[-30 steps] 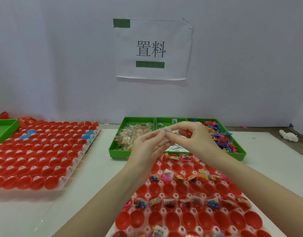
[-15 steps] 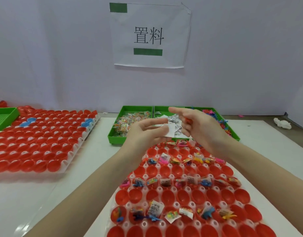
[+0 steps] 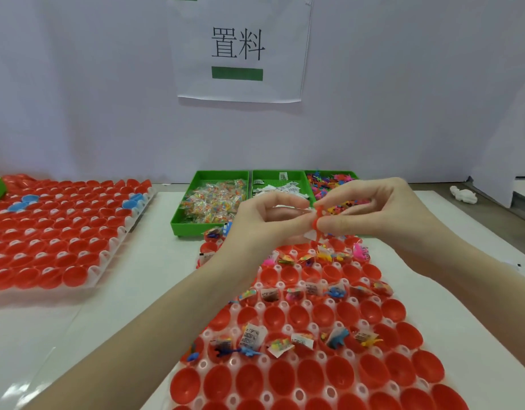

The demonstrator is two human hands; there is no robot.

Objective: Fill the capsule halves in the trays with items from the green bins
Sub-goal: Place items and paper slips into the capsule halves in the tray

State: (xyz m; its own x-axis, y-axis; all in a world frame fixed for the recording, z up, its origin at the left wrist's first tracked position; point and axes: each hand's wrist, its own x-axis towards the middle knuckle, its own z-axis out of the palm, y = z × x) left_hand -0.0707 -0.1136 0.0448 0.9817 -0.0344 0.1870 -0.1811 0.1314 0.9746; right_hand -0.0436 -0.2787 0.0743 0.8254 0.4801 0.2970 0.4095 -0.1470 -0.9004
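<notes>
White counter [image 3: 143,279] under a pale wall with a taped paper sign [image 3: 240,48], seen from the head camera. Three green bins [image 3: 181,223] at the far middle of the counter: clear packets on the left, white slips in the middle, small colored figures on the right. Near tray [image 3: 323,353] of red capsule halves at the counter's front edge, some rows already holding items, others bare; second tray [image 3: 57,229] toward the left edge, holding only capsule halves.

Both hands raised together over the far end of the near tray, just short of the bins. Left hand [image 3: 264,223] and right hand [image 3: 382,211] meeting fingertip to fingertip, both pinching a small orange toy [image 3: 317,220]; a white slip [image 3: 310,234] tucked under the left fingers. Toy's long axis roughly upright, lower end pointing down at the tray. Bare halves directly below and nearer the body, so likely a short downward drop; neither hand clearly nearer.
</notes>
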